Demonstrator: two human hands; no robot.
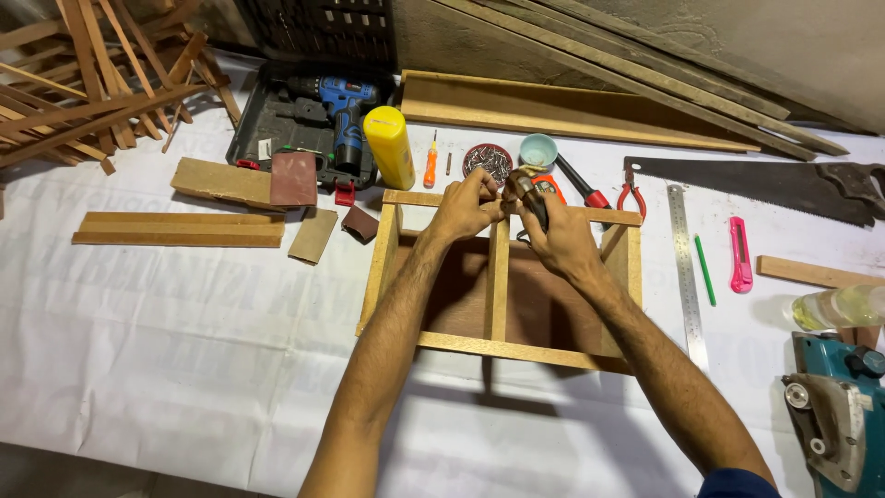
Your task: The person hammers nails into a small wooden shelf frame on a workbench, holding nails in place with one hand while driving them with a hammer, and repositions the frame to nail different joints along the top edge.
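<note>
Wooden frame (502, 286) sitting mid-table on the white sheet (184, 323), open box w/ a centre divider and a darker back panel; both hands working at its far rail where the divider meets it

Head view, hands: left hand (466, 207) is pinching something small against the top edge of the far rail, fingers closed tight, too small to tell if it's a nail or screw. Right hand (558, 235) is wrapped shut around the handle of a hammer (525, 187), head sitting just beside the left fingertips. Reads to me as the fastening step, pinning the divider to the far rail. Next move prob needs the left fingers holding the fastener upright and a light, short tap so the hammer isn't landing on fingertips; frame isn't clamped so it could be sliding on the sheet

Head view, frame itself: pale board sides, joints looking square, near rail resting flat, no visible gaps from here, far corners partly hidden by the hands

Head view, surroundings: tin of nails (488, 161) just beyond the frame, yellow bottle (390, 146) and orange screwdriver (430, 161) beside it, blue drill (343, 109) in its case at left. Steel ruler (685, 267), green pencil (704, 269), pink cutter (740, 254) and handsaw (765, 184) lying to the right, all apart from the frame
</note>
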